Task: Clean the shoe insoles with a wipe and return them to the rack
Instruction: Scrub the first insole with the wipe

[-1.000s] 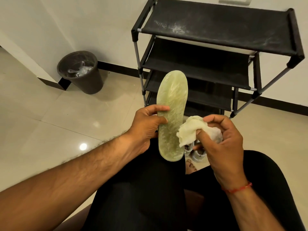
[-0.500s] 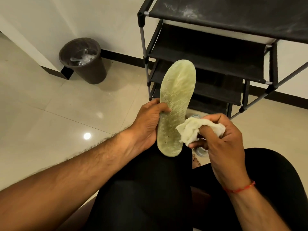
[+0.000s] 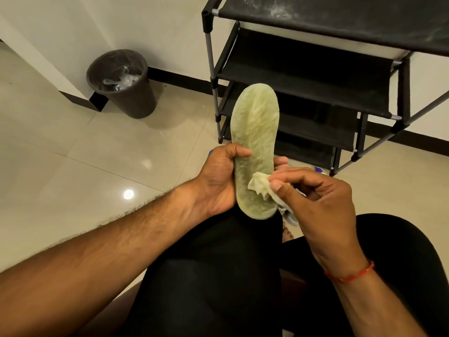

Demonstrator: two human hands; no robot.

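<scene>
A pale green insole (image 3: 255, 132) stands upright over my left knee, heel end down. My left hand (image 3: 218, 176) grips it by its left edge, thumb across the front. My right hand (image 3: 315, 195) pinches a crumpled white wipe (image 3: 261, 186) and holds it against the insole's lower right part. The black shoe rack (image 3: 315, 76) with its fabric shelves stands just behind, its shelves bare where I can see them.
A dark waste bin (image 3: 124, 86) with a plastic liner stands by the wall at the left. Glossy beige floor tiles (image 3: 73, 154) spread to the left. A grey shoe (image 3: 290, 216) lies on the floor below my right hand, mostly hidden. My black-clad legs (image 3: 218, 276) fill the foreground.
My right hand has brought the wipe from beside the insole onto its lower face. The view has dipped and shifted, so the rack's top shelf sits higher in frame.
</scene>
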